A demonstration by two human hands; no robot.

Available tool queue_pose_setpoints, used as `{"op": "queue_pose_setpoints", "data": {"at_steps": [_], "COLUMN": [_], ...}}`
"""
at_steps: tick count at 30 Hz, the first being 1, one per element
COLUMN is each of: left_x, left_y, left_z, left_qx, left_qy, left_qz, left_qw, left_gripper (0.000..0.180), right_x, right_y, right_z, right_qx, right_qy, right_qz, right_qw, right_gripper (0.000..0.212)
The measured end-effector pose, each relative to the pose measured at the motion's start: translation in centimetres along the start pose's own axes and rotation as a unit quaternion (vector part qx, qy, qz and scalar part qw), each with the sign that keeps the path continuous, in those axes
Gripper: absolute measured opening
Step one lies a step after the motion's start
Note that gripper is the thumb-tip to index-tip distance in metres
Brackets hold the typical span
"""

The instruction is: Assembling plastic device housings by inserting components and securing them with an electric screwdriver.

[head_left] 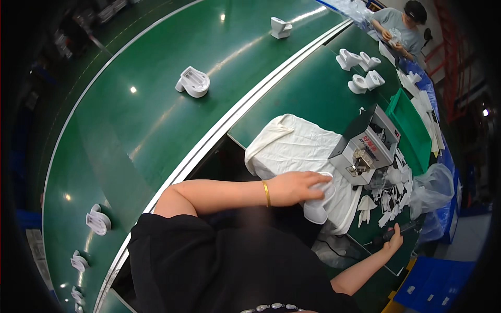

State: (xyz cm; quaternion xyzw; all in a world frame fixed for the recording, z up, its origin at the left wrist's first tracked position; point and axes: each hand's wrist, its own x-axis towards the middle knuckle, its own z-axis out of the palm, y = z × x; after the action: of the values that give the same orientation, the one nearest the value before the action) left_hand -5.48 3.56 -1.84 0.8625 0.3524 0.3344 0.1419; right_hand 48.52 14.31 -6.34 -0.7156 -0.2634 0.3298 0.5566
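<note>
My left hand (298,188), with a gold bracelet at its wrist, grips a white toilet-shaped plastic piece (316,211) at the near edge of a white cloth (292,143). The fingers curl over its upper end and hide part of it. At the lower right, my right hand (395,241) is closed around a dark electric screwdriver (385,238), apart from the white piece. Beyond the left hand stands a grey box-shaped screw feeder (360,151). White strips and small parts (396,190) lie in a pile beside it.
Across the bench, a green conveyor (146,120) carries several white toilet-shaped pieces (194,82). More such pieces (358,83) stand on the far bench near a green tray (412,133). A clear plastic bag (433,190) and blue bin (436,287) are at right. A co-worker (401,34) handles something white.
</note>
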Motion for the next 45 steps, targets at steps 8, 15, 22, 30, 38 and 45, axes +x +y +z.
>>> {"op": "queue_pose_setpoints", "data": {"at_steps": [8,15,22,30,38,45], "left_x": [-1.4,-5.0,-5.7,-8.7,-18.1,-18.2], "left_y": [-5.9,-22.9,-21.8,-17.7,-22.1,-20.5], "left_z": [-6.7,-13.0,-13.3,-21.1,-24.2,-24.6], "left_qx": [-0.044,0.111,0.141,0.381,0.003,0.301], "left_qy": [0.277,0.422,0.353,0.345,0.213,0.148], "left_qz": [-0.196,-0.458,-0.54,-0.383,-0.454,-0.409], "left_qw": [0.94,0.774,0.751,0.768,0.865,0.848], "left_gripper": [0.05,0.041,0.06,0.068,0.081,0.053], "right_x": [2.8,0.4,-4.1,-8.2,-11.8,-13.3], "right_y": [1.7,2.1,-1.8,-6.9,-6.8,-5.7], "right_z": [0.4,0.5,-0.2,1.3,8.1,10.0], "right_qx": [-0.055,-0.053,-0.117,-0.048,-0.137,-0.336], "right_qy": [0.005,0.09,0.113,0.066,0.005,-0.006], "right_qz": [-0.072,-0.149,-0.211,-0.305,-0.328,-0.379], "right_qw": [0.996,0.983,0.964,0.949,0.935,0.863], "right_gripper": [0.037,0.069,0.065,0.047,0.021,0.015]}}
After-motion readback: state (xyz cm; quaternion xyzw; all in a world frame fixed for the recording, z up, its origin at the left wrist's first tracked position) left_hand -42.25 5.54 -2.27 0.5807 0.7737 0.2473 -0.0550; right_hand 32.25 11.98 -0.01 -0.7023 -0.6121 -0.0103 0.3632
